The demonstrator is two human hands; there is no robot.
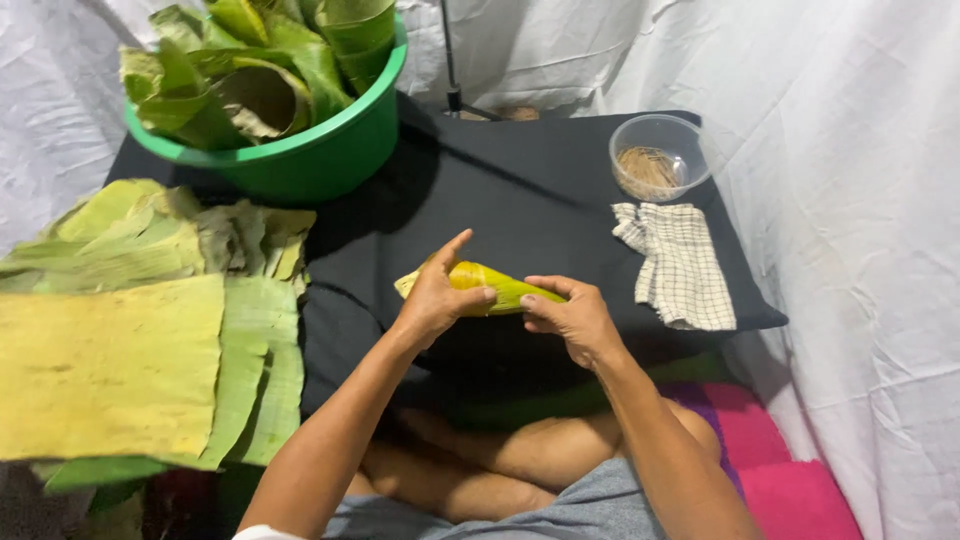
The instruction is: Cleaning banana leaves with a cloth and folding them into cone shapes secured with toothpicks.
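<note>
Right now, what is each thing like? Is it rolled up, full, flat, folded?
Leaf roll: rolled into a cone shape, held off the cloth.
Left hand: gripping the roll's wide end.
Right hand: pinching the roll's narrow end.
Green basin: upright, full of folded leaves.
Leaf sheets: lying flat, stacked.
Clear bowl: upright, uncovered, thin sticks inside.
Checked cloth: folded, lying flat.
</note>
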